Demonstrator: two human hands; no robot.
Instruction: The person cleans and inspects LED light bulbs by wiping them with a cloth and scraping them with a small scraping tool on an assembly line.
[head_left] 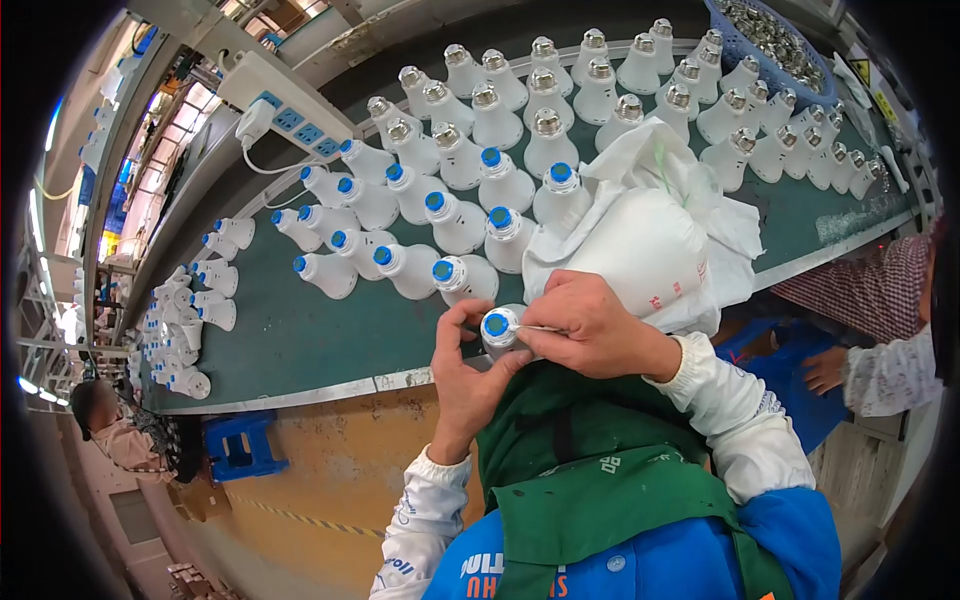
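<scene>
Near the front edge of the green work surface, a white bulb body [499,330] with a blue top stands upright between my hands. My left hand [468,378] is wrapped round its side, thumb and fingers on either side of the top. My right hand [588,325] pinches a thin, light-coloured piece beside the blue top; what it is exactly is too small to tell. Just beyond are more bulbs with blue tops [465,278], and behind them bulbs with silver metal caps [550,145]. A white plastic bag [640,250] lies right of my hands.
A blue basket [730,50] of metal caps sits at the back right. A white power strip [285,105] is at the back left. More white bulbs [215,312] are grouped at the left. One person [130,435] is at far left; a co-worker's hand [826,370] shows at right.
</scene>
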